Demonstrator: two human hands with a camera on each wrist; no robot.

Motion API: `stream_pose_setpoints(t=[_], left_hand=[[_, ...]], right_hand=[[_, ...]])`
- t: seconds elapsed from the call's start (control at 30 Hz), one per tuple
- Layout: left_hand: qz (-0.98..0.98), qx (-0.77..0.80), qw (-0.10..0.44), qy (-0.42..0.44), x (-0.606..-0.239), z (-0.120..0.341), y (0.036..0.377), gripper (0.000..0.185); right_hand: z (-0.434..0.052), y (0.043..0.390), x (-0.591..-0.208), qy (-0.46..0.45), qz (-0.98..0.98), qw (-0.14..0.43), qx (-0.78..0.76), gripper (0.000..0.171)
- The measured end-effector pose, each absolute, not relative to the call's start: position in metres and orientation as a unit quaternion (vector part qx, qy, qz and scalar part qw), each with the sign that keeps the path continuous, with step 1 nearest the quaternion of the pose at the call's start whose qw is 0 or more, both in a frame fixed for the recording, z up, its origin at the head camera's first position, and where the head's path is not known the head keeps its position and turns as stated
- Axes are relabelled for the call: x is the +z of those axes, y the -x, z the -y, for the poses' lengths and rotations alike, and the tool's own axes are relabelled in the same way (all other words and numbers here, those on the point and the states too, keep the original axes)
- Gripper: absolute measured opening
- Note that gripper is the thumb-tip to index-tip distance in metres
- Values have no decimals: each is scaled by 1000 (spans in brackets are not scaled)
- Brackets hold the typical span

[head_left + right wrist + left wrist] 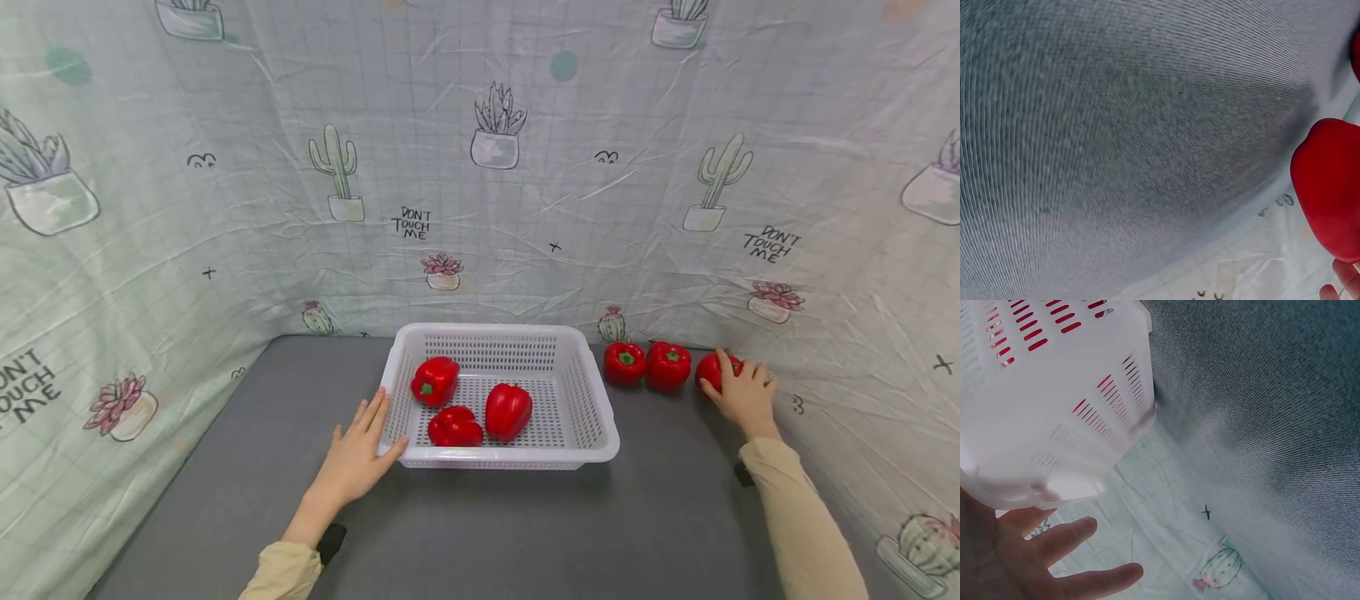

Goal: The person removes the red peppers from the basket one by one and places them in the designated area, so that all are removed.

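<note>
- Left hand [358,454] lies flat, fingers straight, against the basket [600,433] on the bench [525,533].
- Right hand [742,398] curls over the far-right pepper [711,369], by the cloth.
- Pepper looks light, firm and glossy-slick; best cupped round the body, not the stem.

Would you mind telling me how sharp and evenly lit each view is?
Head view: sharp, evenly lit, soft shadow under the basket, edges bowed. Left wrist view: basket close, overexposed and soft. Right wrist view: grey surface streaky, pepper blurred.
</note>
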State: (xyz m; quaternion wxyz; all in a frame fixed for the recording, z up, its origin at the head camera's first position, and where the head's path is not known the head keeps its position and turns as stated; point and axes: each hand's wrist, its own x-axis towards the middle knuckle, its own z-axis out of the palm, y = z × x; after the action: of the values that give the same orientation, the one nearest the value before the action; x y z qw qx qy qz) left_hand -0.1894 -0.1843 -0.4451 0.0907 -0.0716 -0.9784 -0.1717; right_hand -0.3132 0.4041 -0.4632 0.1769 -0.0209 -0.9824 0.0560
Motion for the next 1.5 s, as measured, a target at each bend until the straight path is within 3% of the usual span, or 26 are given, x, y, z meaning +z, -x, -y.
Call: stream_pose_setpoints(t=[0.57, 0.93, 1.5], left_hand=[[977, -170, 103, 80, -443, 184, 189, 74], [978, -166, 101, 80, -442, 184, 191, 74], [978, -171, 98, 75, -444, 185, 189, 74]], right_hand=[[-402, 319, -469, 43, 983, 159, 86, 61], [-403, 322, -467, 16, 986, 134, 101, 84], [-405, 321, -469, 5, 982, 151, 110, 87]])
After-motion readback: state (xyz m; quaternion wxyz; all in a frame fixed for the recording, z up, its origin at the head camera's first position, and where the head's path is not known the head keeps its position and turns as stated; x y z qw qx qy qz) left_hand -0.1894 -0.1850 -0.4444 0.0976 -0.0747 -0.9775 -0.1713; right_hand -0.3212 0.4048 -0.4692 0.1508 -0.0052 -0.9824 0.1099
